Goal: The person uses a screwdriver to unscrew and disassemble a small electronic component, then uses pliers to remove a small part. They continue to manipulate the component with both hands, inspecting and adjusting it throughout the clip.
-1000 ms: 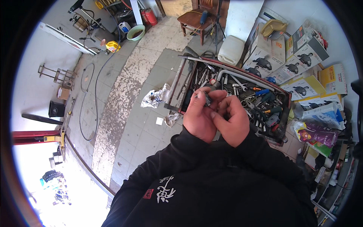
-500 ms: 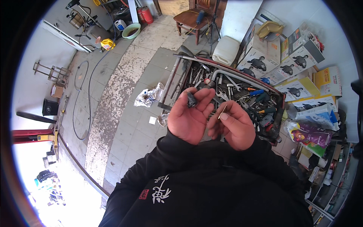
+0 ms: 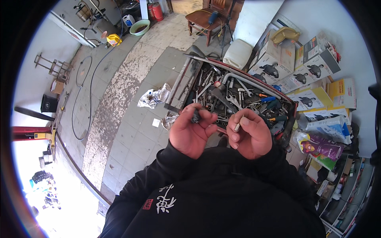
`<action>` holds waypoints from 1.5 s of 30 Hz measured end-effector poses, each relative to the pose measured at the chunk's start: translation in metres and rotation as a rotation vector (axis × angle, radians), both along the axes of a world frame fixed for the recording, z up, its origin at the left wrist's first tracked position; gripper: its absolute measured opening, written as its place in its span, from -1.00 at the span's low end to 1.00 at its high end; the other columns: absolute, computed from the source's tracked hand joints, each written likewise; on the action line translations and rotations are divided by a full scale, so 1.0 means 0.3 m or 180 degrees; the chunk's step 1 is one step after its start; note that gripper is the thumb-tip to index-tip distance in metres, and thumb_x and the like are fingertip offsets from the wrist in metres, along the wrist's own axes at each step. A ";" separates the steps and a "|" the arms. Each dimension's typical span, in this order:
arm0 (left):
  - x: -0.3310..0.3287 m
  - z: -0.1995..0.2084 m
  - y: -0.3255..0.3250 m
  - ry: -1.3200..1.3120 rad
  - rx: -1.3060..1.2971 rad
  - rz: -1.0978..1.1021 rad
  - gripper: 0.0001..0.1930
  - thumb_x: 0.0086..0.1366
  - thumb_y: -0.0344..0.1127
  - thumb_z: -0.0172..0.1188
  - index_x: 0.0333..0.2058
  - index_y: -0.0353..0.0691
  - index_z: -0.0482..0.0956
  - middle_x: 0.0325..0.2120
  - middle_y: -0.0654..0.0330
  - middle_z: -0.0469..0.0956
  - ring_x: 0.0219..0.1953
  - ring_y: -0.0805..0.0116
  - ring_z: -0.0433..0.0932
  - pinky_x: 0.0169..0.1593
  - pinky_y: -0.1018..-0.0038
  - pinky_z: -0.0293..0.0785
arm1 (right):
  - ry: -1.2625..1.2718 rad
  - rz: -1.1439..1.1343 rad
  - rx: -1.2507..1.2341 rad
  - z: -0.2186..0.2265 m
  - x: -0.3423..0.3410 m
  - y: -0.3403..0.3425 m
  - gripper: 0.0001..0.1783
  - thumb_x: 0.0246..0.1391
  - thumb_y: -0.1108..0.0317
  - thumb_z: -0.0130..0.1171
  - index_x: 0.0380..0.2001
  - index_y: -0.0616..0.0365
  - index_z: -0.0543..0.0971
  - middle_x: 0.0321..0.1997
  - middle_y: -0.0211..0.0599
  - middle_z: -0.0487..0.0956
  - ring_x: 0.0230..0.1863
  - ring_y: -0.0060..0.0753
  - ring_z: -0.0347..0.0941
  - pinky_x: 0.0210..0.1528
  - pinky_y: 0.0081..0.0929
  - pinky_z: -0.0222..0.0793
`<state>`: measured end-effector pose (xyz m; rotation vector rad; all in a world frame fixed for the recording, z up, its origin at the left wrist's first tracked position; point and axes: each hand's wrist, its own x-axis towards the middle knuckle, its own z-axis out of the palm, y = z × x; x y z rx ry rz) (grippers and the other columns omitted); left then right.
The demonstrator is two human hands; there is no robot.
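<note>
In my left hand (image 3: 187, 137), a small black lump-like part (image 3: 195, 116) sits between the curled fingers and the thumb; its exact kind I cannot make out. My right hand (image 3: 254, 137), just across from it, pinches a short pale metal cylinder (image 3: 237, 127) between thumb and fingertips. A gap separates the two hands. Both are held over the near side of a red-edged tool tray (image 3: 294, 119) full of hand tools. Beyond the hands lie a hammer (image 3: 223, 98) and several spanners (image 3: 245, 88). Blue-handled tools (image 3: 269, 99) lie at the tray's right.
Crumpled silver foil (image 3: 154, 96) lies on the tiled floor left of the tray. Behind it stand a white jerrycan (image 3: 238, 54) and a wooden chair (image 3: 204, 22). Stacked cartons (image 3: 274, 59) line the right wall. A hose (image 3: 92, 79) loops across the floor at left.
My hands have drawn slightly apart, the left going left and down, the right a little right. The piece in my right hand has turned and now shows as a short cylinder.
</note>
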<state>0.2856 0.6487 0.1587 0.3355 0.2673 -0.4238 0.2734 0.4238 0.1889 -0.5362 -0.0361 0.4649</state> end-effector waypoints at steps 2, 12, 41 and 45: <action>-0.007 0.029 0.005 0.0002 0.0161 -0.0330 -0.75 0.59 -0.18 0.12 0.07 -0.19 0.50 -0.17 0.11 0.68 -0.05 0.11 0.71 0.00 0.03 0.75 | -0.0045 -0.0133 -0.0633 0.017 -0.012 -0.008 -0.88 0.48 0.43 0.14 -0.06 0.25 0.59 -0.07 -0.18 0.63 -0.18 -0.36 0.61 -0.18 -0.38 0.59; -0.068 0.102 -0.042 0.0032 0.0413 -0.0547 -0.68 0.43 -0.55 0.30 0.07 -0.15 0.46 -0.20 0.09 0.70 -0.34 0.32 0.66 -0.25 0.33 0.69 | -0.2129 -0.0594 -0.3135 0.056 -0.017 0.001 -0.89 0.31 0.65 0.26 -0.14 0.28 0.61 -0.04 -0.23 0.57 -0.17 -0.53 0.53 -0.10 -0.52 0.53; -0.038 -0.035 0.016 0.0432 0.1165 -0.0351 -0.83 0.51 -0.30 0.16 0.03 -0.05 0.54 -0.30 0.24 0.60 -0.40 0.40 0.50 -0.26 0.27 0.62 | 0.1413 -0.2510 -0.4111 -0.804 -0.192 -1.039 -0.91 0.22 0.42 0.38 -0.28 0.21 0.70 -0.51 -0.36 0.66 -0.57 -0.49 0.54 -0.49 -0.39 0.45; -0.036 -0.030 -0.089 0.0373 0.1281 -0.0387 -0.83 0.53 -0.28 0.15 0.03 -0.05 0.55 -0.30 0.24 0.62 -0.41 0.42 0.51 -0.26 0.29 0.66 | 0.1637 -0.2859 -0.6456 -0.893 -0.256 -1.442 -0.75 0.09 0.26 0.41 -0.25 0.20 0.78 -0.23 -0.03 0.80 -0.12 0.04 0.74 0.01 -0.11 0.63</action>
